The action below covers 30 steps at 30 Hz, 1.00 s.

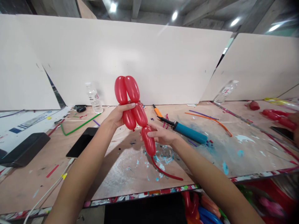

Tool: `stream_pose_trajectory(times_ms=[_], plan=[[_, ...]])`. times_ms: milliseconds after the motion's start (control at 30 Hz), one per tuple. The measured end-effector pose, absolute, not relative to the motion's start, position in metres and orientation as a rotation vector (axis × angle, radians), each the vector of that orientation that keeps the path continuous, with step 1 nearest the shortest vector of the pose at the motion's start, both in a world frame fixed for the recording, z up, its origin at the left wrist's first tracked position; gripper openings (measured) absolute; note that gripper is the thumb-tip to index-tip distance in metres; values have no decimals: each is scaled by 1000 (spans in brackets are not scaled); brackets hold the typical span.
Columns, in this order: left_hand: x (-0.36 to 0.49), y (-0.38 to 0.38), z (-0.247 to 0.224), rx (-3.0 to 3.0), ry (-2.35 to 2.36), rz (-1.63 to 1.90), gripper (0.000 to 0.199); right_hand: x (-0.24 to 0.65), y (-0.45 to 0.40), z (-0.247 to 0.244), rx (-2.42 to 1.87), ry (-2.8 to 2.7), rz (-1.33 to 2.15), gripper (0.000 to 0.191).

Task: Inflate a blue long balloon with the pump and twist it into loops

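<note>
A red twisting balloon (140,114) hangs over the table between my hands, twisted into several bubbles. Two long bubbles stand side by side at its top, and two more sit below them. My left hand (121,113) is closed round the middle twist, thumb across the front. Lower down, my right hand (161,133) pinches the bottom bubble near its upper twist, the thumb over its front. From that bubble a thin uninflated tail trails right, down toward the table. The balloon's knot shows under the lower left bubble.
A blue hand pump (190,132) lies to the right, near an orange uninflated balloon (219,123). On the left are a phone (81,142), a black box (25,149) and a water bottle (94,99). White panels (163,62) stand behind. Another person's hand (295,124) shows at far right.
</note>
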<state>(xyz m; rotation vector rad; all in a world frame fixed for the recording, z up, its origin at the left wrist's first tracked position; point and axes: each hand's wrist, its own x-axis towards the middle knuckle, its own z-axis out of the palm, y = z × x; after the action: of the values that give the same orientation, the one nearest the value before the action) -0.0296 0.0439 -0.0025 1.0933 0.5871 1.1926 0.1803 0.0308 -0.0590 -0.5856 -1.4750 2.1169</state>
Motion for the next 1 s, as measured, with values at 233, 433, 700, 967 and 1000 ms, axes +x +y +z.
stream_pose_trajectory(times_ms=[233,433,700,967,1000], plan=[[-25,44,-4,1077,554,1249,26,176,30,-68,-586,-1463,2066,50],[-11,49,-15,996,617,1154,30,170,30,-69,-671,-1392,1873,38],[4,47,-21,1093,622,1032,29,174,34,-61,-671,-1160,1930,39],[3,45,-19,1076,605,958,29,177,37,-61,-593,-1172,1856,46],[4,45,-19,1077,604,961,29,177,36,-60,-600,-1161,1859,44]])
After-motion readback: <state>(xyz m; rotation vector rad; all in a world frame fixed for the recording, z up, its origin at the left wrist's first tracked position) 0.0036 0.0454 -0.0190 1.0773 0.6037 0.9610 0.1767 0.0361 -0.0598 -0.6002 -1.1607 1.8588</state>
